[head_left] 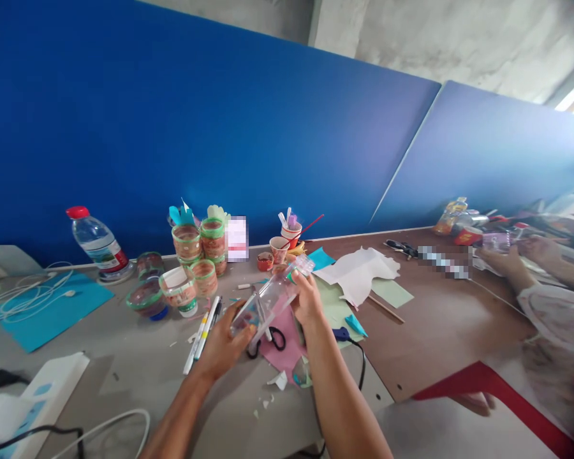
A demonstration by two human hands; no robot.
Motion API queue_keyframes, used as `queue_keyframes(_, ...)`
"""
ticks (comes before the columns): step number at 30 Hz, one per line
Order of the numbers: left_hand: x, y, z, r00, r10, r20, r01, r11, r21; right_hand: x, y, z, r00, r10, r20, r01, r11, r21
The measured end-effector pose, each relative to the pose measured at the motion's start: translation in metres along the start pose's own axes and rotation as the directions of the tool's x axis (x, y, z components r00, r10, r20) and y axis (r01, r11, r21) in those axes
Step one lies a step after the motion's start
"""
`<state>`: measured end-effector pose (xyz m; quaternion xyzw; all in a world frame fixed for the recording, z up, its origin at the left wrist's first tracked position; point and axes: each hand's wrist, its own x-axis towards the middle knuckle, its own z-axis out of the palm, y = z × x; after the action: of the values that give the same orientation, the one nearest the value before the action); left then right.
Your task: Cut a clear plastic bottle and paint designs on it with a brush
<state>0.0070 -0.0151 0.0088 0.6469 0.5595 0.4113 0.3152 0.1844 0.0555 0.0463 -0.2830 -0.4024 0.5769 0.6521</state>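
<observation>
Both hands hold a clear plastic bottle tilted above the table, its narrower end toward the upper right. My left hand is closed around the lower left end. My right hand grips the upper right part near a small green spot. Beneath the bottle lie black-handled scissors on pink paper. Several markers lie left of my left hand. Scraps of white paper are scattered in front of the pink sheet.
Stacked paper cups and a red-capped water bottle stand at the back left. A power strip lies front left. White paper and a blue-handled tool with a black cord lie right. A co-worker's hands are at far right.
</observation>
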Motion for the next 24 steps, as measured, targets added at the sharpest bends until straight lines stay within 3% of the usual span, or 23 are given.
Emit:
queue_keyframes(3, 0.004, -0.01, 0.003, 0.993, -0.05, -0.104, 0.065, 0.987, 0.149, -0.007, -0.002, 0.006, 0.978, -0.208, -0.009, 0.197, 0.943, -0.269)
queue_keyframes(5, 0.006, -0.018, 0.004, 0.973, 0.065, -0.22, 0.003, 0.956, 0.294, -0.011, -0.001, 0.009, 0.953, -0.304, -0.012, 0.268, 0.859, -0.436)
queue_keyframes(7, 0.007, -0.025, 0.005, 0.925, 0.236, -0.296, -0.089, 0.895, 0.436, -0.012, 0.0, 0.011, 0.931, -0.359, -0.062, 0.274, 0.804, -0.527)
queue_keyframes(10, 0.006, -0.03, 0.007, 0.825, 0.478, -0.302, -0.231, 0.772, 0.592, -0.007, 0.004, 0.007, 0.92, -0.342, -0.192, 0.202, 0.832, -0.517)
queue_keyframes(13, 0.006, -0.03, 0.01, 0.75, 0.578, -0.321, -0.289, 0.723, 0.628, 0.001, 0.008, 0.001, 0.94, -0.199, -0.278, 0.086, 0.925, -0.37)
queue_keyframes(15, 0.006, -0.03, 0.012, 0.767, 0.524, -0.371, -0.253, 0.778, 0.576, 0.004, 0.011, -0.002, 0.945, -0.107, -0.309, 0.02, 0.962, -0.272)
queue_keyframes(18, 0.006, -0.027, 0.012, 0.886, 0.306, -0.347, -0.171, 0.914, 0.367, 0.002, 0.012, -0.002, 0.956, -0.092, -0.28, 0.041, 0.982, -0.183)
queue_keyframes(21, 0.004, -0.021, 0.011, 0.988, 0.081, -0.132, -0.086, 0.996, -0.035, -0.003, 0.009, 0.0, 0.973, -0.169, -0.158, 0.147, 0.979, -0.139)
queue_keyframes(24, -0.001, -0.01, 0.009, 0.99, -0.017, 0.143, 0.073, 0.915, -0.397, -0.008, 0.005, 0.001, 0.982, -0.187, -0.032, 0.185, 0.981, -0.062)
